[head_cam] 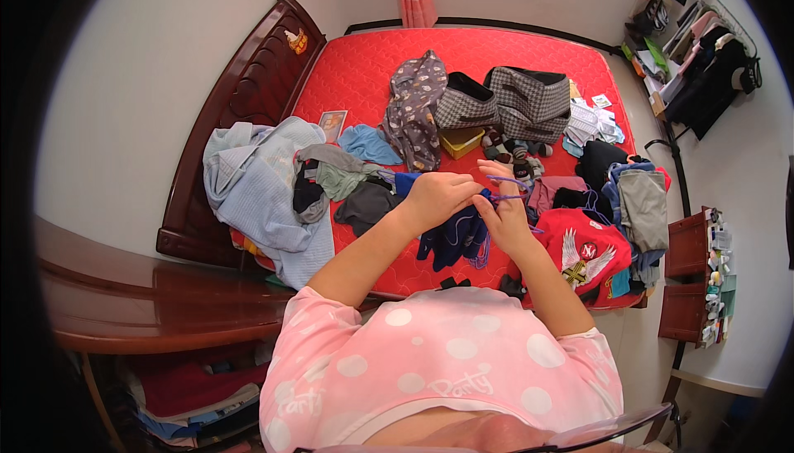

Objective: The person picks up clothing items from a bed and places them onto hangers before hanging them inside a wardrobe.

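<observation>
Before me, over the red mattress (372, 276), my left hand (439, 200) is closed on a dark blue garment (456, 239) near its upper edge. My right hand (505, 211) is raised just beside it, with a purple clothes hanger (510, 196) across its fingers and thumb. The hanger's far end shows past my right hand; its other part is hidden by the cloth and my hands. More purple hangers (481, 258) lie under the blue garment. A red garment with a winged print (586, 251) lies just right of my right hand.
Light blue bedding (260, 186) and dark clothes (367, 206) lie to the left. Beyond my hands are a patterned grey cloth (417, 106), houndstooth storage boxes (530, 103), a yellow basket (460, 143) and rolled socks (524, 158). Folded trousers (644, 208) are stacked right. A wooden desk (167, 310) stands lower left.
</observation>
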The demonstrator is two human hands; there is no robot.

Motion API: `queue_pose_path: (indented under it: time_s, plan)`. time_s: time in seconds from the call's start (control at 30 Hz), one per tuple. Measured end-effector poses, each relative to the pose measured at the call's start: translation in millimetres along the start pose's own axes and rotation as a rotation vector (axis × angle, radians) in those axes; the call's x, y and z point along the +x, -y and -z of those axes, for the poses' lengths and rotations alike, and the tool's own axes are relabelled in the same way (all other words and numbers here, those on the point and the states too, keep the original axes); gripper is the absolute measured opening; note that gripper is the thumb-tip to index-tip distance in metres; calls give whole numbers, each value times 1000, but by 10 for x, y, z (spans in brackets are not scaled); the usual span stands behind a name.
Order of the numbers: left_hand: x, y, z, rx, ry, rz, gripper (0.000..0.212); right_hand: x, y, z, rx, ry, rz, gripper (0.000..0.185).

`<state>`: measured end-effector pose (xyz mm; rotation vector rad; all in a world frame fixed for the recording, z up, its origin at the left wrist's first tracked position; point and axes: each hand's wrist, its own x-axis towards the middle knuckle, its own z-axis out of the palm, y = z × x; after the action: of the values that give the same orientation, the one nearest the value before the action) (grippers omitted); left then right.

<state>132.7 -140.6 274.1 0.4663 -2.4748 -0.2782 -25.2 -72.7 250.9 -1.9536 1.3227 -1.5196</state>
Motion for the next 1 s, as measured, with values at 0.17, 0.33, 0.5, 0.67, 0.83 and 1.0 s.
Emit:
queue_pose_path:
  time_s: [0.17,0.33,0.5,0.67,0.83,1.0]
  plan:
    - [-106,106,18,-68,-36,79,18,126,113,241,382,240,-204,38]
    - [-260,287,280,-262,-156,277,33,64,-322,875,450,81,-456,18]
    - [-410,437,428,-431,-363,395,46,-307,-780,881,409,1,-622,17]
    - [-373,410,393,-477,-433,421,50,-321,-674,374,479,131,-312,11]
    - [-290,357,356,-540,-435,425,49,-213,-384,-117,610,236,-356,12]
    - [-284,293,400,-544,-383,413,48,-18,-268,-251,40,220,49,17]
